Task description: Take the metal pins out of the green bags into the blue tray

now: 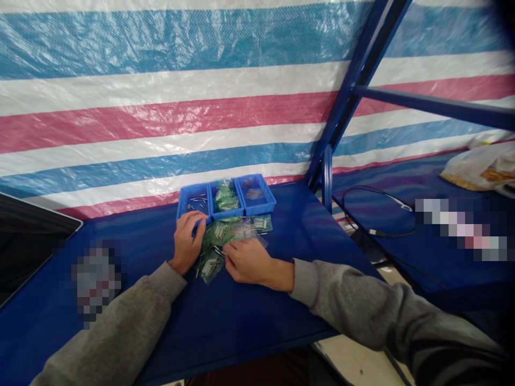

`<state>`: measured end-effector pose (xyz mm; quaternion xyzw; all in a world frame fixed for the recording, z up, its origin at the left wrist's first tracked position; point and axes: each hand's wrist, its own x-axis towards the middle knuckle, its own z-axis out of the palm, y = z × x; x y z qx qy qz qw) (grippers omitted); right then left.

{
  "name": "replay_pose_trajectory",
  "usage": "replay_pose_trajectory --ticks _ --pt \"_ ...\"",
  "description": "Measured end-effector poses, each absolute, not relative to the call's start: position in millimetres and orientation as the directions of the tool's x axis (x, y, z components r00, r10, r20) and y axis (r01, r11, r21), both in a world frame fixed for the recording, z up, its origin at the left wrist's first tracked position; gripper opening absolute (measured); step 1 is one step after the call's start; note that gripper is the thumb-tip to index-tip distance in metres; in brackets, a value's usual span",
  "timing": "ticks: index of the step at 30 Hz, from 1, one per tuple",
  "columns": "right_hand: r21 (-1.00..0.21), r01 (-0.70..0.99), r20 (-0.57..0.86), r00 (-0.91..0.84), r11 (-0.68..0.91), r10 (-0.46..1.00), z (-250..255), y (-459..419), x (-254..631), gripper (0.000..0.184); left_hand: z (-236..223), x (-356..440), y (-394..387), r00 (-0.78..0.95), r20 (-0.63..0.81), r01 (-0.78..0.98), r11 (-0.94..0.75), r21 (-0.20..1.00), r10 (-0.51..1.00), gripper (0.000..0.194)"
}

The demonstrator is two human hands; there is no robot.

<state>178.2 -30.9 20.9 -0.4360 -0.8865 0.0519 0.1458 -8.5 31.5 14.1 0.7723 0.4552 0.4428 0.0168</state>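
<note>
My left hand [186, 242] rests at the front edge of the left blue bin [194, 191], fingers bent and thumb apart, with nothing visible in it. Thin metal rods [199, 199] lie inside that bin. My right hand [250, 261] is closed in a pinch at a short metal rod [218, 251], above the small green-tinted plastic bags [211, 268]. Pale, silvery pieces show through these bags. More green bags [226, 195] fill the middle bin. The right bin [257, 206] holds something small and clear that I cannot make out.
A blue table [225, 332] carries everything. Behind it hangs a striped plastic sheet [161, 118]. A blue metal frame post [341, 102] slants up at the right, with a black cable [358, 230] beyond it. A dark screen-like panel [32, 241] stands at the left.
</note>
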Motion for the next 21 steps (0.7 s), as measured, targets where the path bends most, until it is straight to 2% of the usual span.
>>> replay_pose_trajectory --ticks 3,6,10,16,21 --pt "-0.374 0.722 0.366 -0.462 0.582 0.808 16.5 -20.6 184.5 0.014 13.9 -8.8 27.5 0.258 0.668 0.661 -0.632 0.405 0.698 0.019" --pt "-0.543 0.588 0.494 -0.353 0.599 0.794 10.8 -8.4 192.1 0.014 13.9 -6.9 20.3 0.363 0.642 0.623 -0.688 0.372 0.676 0.02" --pt "-0.695 0.434 0.524 -0.24 0.573 0.818 3.1 2.7 198.7 0.017 12.1 -3.6 15.3 0.434 0.643 0.597 -0.736 0.32 0.631 0.02" --pt "-0.783 0.33 0.485 -0.208 0.527 0.85 -2.0 7.4 202.1 0.019 8.5 -3.5 20.9 0.383 0.658 0.621 -0.708 0.335 0.648 0.023" --pt "-0.779 0.316 0.485 -0.242 0.541 0.84 -2.6 7.0 201.6 0.023 8.6 -2.3 20.9 0.425 0.641 0.587 -0.734 0.342 0.639 0.012"
